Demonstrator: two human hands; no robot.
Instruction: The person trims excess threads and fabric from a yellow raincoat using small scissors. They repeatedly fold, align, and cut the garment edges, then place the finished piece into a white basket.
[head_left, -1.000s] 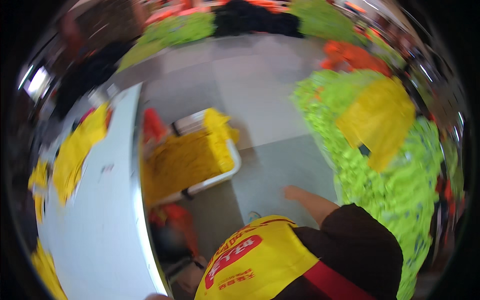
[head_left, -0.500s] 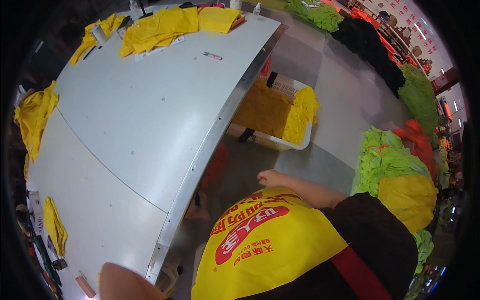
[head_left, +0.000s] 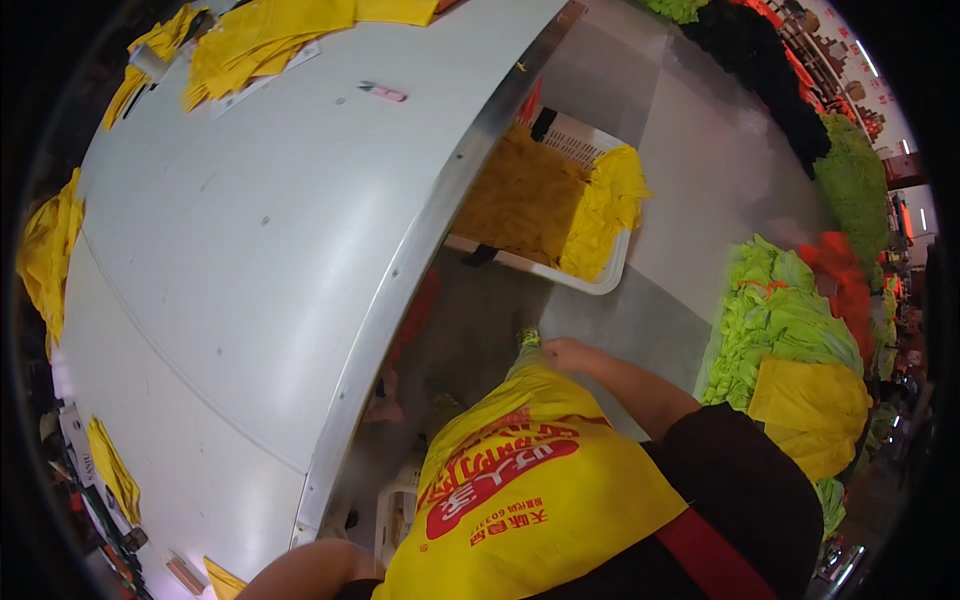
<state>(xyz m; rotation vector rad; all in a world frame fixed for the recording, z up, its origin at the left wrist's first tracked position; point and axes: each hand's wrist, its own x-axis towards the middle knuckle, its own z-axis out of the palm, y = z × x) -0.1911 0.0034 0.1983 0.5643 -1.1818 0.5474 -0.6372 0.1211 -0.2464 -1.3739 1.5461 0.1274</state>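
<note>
**Yellow cloth held up by one corner**

Yellow cloth (head_left: 530, 480) with red print, hanging low in front of the body, just beside the table (head_left: 250, 250) edge. Right hand (head_left: 570, 352) at its top corner, fingers curled tight, looks like a pinch on the cloth. Left arm (head_left: 300, 575) at the bottom edge, hand hidden under the cloth, so no way to tell about those fingers.

Step in hand, at a guess: holding the cloth up and out. For a next move, need of a firm hold on that corner and a second hold lower down, to stop sagging.

Big white table on the left, more yellow cloths (head_left: 260, 40) at its far end. White basket (head_left: 600, 285) of yellow cloths on the grey floor (head_left: 680, 150). Green pile (head_left: 780, 320) to the right.
</note>
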